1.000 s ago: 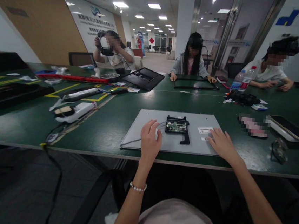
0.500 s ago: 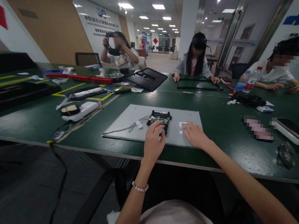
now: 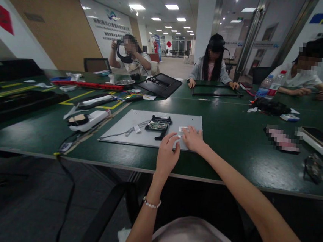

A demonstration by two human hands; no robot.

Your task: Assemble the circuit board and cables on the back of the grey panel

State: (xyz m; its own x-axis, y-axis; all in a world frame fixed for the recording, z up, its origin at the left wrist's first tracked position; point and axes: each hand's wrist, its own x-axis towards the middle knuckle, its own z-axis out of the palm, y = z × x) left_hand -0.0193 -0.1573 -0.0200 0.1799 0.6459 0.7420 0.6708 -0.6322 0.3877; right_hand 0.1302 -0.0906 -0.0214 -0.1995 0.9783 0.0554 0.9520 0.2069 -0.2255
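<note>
A flat, pale grey panel (image 3: 121,121) lies on the green table in front of me. On it sits a green circuit board (image 3: 157,125) in a black plastic frame, and thin grey cables (image 3: 120,133) run from there to the panel's left corner. My right hand (image 3: 193,140) rests flat on the panel's right part, fingers spread over a small white label. Just below the frame's lower arm is my left hand (image 3: 168,154), its fingers curved and apart around nothing; whether it touches the panel's near edge I cannot tell.
To the left lie a white hand tool (image 3: 94,120) and a red strip (image 3: 92,85). A black laptop-like shell (image 3: 160,84) is farther back. On the right are phones, glasses (image 3: 313,168) and bottles (image 3: 275,85). Across the table, a person holds a black frame (image 3: 217,95).
The panel, with the board and cables on it, has slid left. My right hand has moved left along with it. My left hand stays almost in place, and the board is now clear of it.
</note>
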